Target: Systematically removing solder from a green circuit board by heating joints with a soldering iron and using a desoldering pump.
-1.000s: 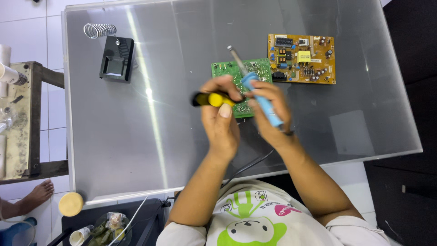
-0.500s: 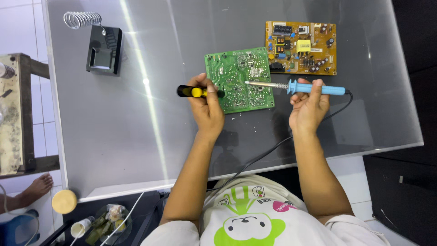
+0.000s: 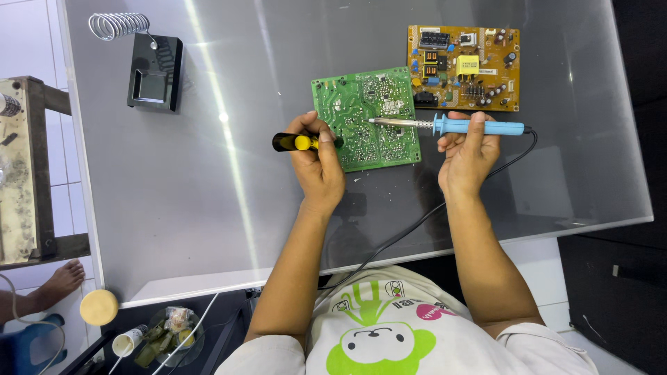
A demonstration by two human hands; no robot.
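The green circuit board (image 3: 367,118) lies solder-side up near the middle of the glass table (image 3: 208,208), and that is where I have both tools aimed. My right hand (image 3: 467,154) is closed around the blue handle of the soldering iron (image 3: 445,126), holding it almost level so the metal tip reaches in from the right and lands on the board's upper middle. Its black cord (image 3: 417,226) trails back off the near edge of the table toward my body, clear of the work. My left hand (image 3: 318,156) is clenched on a black-and-yellow tool (image 3: 297,142), which I judge to be a desoldering pump; its nose points at the board's left edge, close to the iron's tip, so I judge the two are set to work the same joint from opposite sides.

Just beyond the green board's far right corner sits an orange circuit board (image 3: 463,68), component side up, close by but seemingly not touching. Well apart at the far left stands the black iron stand (image 3: 154,71) with its coiled wire holder (image 3: 118,25).

Against half a second ago, little has changed: both hands sit in about the same places with the same grips, the iron again lies across the board from the right, and the pump remains at the left edge. A second ago both tools were bunched together over the board, the iron angled steeply.
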